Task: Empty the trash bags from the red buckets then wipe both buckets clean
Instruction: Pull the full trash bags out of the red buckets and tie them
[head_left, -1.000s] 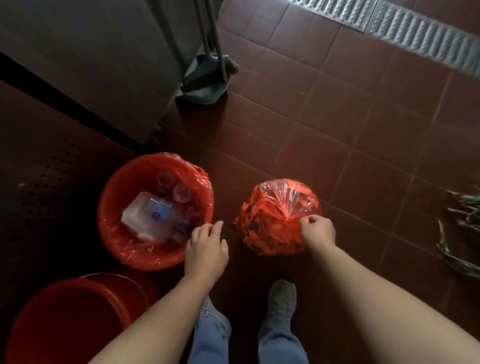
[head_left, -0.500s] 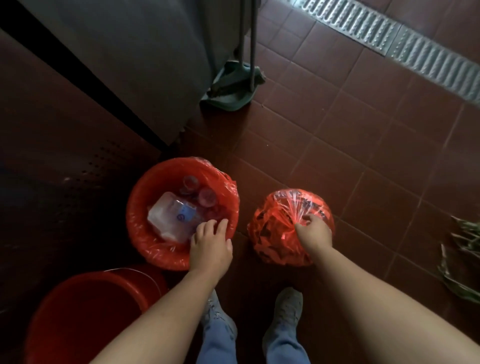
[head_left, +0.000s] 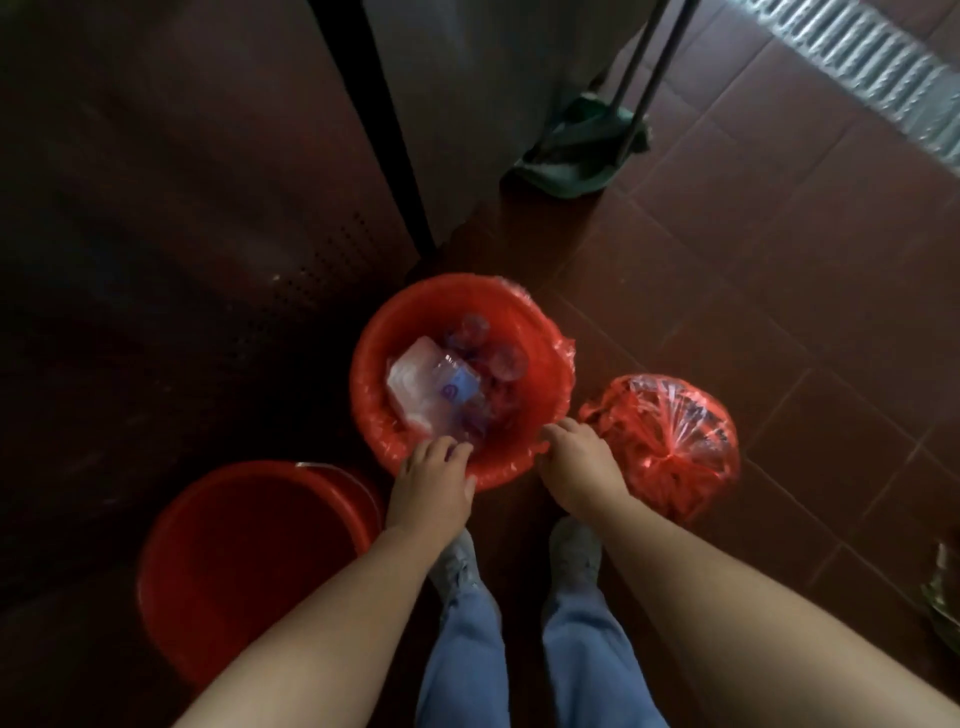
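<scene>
A red bucket (head_left: 374, 364) lined with a red trash bag (head_left: 558, 345) stands on the floor in front of me, holding clear plastic bottles (head_left: 431, 389). My left hand (head_left: 431, 483) grips the liner at the near rim, fingers curled over the edge. My right hand (head_left: 576, 462) holds the liner at the near right rim. A tied, full red trash bag (head_left: 675, 431) sits on the tiles just right of my right hand, touched by neither hand. A second red bucket (head_left: 249, 561), without a liner, stands at the lower left.
A dark metal cabinet (head_left: 182, 182) rises on the left, close behind the buckets. A green dustpan with long handles (head_left: 582, 150) leans at the back. A metal drain grate (head_left: 872, 73) crosses the far right. My shoes (head_left: 574, 556) stand just below the lined bucket.
My right hand let go of the tied bag and moved left to the lined bucket's rim. My left hand slid left along the near rim. The view shifted left.
</scene>
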